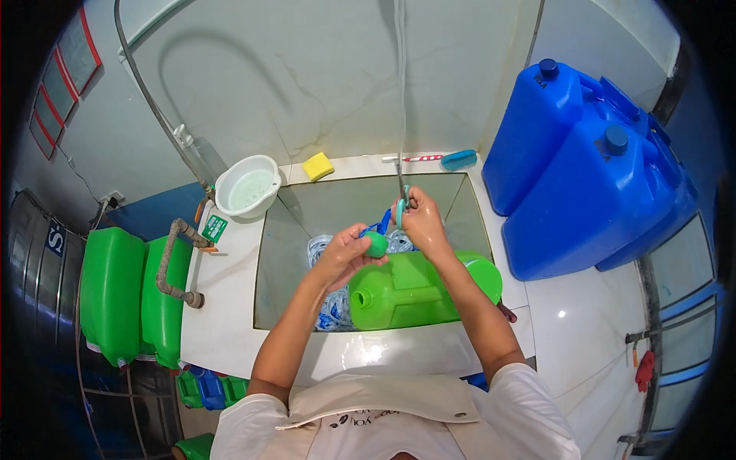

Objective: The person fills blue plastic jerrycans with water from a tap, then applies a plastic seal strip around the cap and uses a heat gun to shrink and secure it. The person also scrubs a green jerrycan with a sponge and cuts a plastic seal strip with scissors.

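Observation:
My left hand [343, 257] is closed on a green cap [376, 244]. A crumpled blue strip [381, 223] runs from the cap up to my right hand [423, 221]. That hand is closed around scissors [400, 215] with teal handles, their blades pointing toward the back wall. Beneath my hands a light green jug [399, 291] lies on its side over the front of the sink [295, 207], its uncapped mouth facing left. Crumpled blue-and-white plastic-looking material [335, 309] lies in the sink, partly hidden by the jug and my left hand.
On the back ledge are a white basin [249, 186], a pump bottle [201, 156], a yellow sponge [318, 166], a toothbrush [422, 159] and a blue brush [459, 159]. Large blue jugs [560, 199] stand right; green containers [113, 295] and a bent pipe [170, 261] are left.

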`<state>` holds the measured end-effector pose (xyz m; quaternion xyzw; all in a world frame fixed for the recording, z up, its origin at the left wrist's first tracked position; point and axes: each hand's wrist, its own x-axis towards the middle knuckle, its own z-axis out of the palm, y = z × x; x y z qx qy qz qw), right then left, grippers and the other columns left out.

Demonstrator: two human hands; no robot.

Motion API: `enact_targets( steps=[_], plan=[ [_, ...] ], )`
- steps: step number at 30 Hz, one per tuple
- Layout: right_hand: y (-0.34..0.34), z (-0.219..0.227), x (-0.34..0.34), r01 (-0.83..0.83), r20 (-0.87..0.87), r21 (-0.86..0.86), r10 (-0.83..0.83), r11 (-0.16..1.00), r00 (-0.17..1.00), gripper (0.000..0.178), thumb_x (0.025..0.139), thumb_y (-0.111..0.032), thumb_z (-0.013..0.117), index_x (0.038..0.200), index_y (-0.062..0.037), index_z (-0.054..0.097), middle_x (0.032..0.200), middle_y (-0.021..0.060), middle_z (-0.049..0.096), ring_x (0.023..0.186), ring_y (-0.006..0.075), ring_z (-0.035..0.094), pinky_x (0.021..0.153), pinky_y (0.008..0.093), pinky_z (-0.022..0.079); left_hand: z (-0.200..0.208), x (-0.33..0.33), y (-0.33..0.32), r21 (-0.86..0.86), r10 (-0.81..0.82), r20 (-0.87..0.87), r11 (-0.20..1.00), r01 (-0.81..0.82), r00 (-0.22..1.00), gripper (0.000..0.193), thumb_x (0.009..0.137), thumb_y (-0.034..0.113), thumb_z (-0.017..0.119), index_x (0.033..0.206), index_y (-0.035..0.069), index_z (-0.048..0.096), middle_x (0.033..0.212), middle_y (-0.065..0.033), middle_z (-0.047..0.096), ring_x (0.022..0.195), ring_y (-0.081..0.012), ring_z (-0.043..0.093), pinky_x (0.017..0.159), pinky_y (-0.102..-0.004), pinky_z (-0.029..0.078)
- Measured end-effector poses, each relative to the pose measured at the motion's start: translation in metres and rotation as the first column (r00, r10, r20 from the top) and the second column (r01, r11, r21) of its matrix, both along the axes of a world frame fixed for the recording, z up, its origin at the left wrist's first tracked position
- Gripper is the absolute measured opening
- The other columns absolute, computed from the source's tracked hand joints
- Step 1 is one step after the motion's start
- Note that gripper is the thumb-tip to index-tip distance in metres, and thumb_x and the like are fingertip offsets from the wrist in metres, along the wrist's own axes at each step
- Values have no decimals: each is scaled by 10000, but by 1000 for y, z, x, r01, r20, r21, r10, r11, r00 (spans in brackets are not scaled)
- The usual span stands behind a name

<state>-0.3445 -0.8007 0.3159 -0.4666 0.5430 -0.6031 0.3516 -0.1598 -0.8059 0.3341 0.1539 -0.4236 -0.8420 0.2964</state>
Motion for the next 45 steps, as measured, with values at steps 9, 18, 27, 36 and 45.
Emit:
enact_targets(
  steps=[9, 18, 27, 36, 45],
  plan=[
    [-11, -14, -40, 233, -701, 37, -141, 972, 699, 245, 719, -76, 642, 927, 5, 540, 814, 231, 616, 800, 396, 606, 680, 439, 474, -53, 46, -41, -406, 629, 409, 774, -486, 661, 296, 844, 185, 618, 1053, 22, 487, 1077, -152, 485, 770, -174, 582, 604, -256, 487],
    [129, -65, -158, 138, -313, 360, -19, 923, 949, 375, 893, -369, 550, 937, 3, 562, 825, 88, 617, 744, 136, 541, 676, 268, 429, -136, 271, -38, -878, 827, 453, 479, -3, -333, 614, 825, 368, 602, 1249, -25, 396, 1049, -244, 445, 972, -398, 539, 742, -447, 482],
    [151, -64, -62, 88, -14, -58, -89, 994, 996, 520, 904, -485, 454, 1071, 1, 539, 1056, 121, 587, 997, 196, 518, 910, 322, 372, -65, 117, 4, -874, 961, 139, 233, -427, 239, 254, 862, 220, 553, 1003, 10, 573, 988, -162, 574, 922, -324, 545, 823, -387, 423],
    [107, -71, 74, 69, -137, -298, -114, 952, 984, 619, 870, -525, 460, 1172, 15, 446, 1137, 149, 538, 1084, 256, 503, 953, 370, 353, -105, 13, 79, -924, 857, 112, 276, -264, 504, 366, 909, 160, 484, 1242, 11, 463, 1246, -183, 465, 1156, -344, 440, 966, -402, 353],
    [2, -22, 130, -627, -172, 435, 744, 646, 646, 469, 876, -426, 524, 1095, -17, 459, 1036, 123, 589, 963, 245, 602, 809, 340, 450, -132, 53, 144, -742, 862, 451, 506, -440, 231, 503, 907, 228, 493, 1276, -93, 373, 1200, -274, 418, 1129, -396, 415, 948, -434, 348]
  ],
)
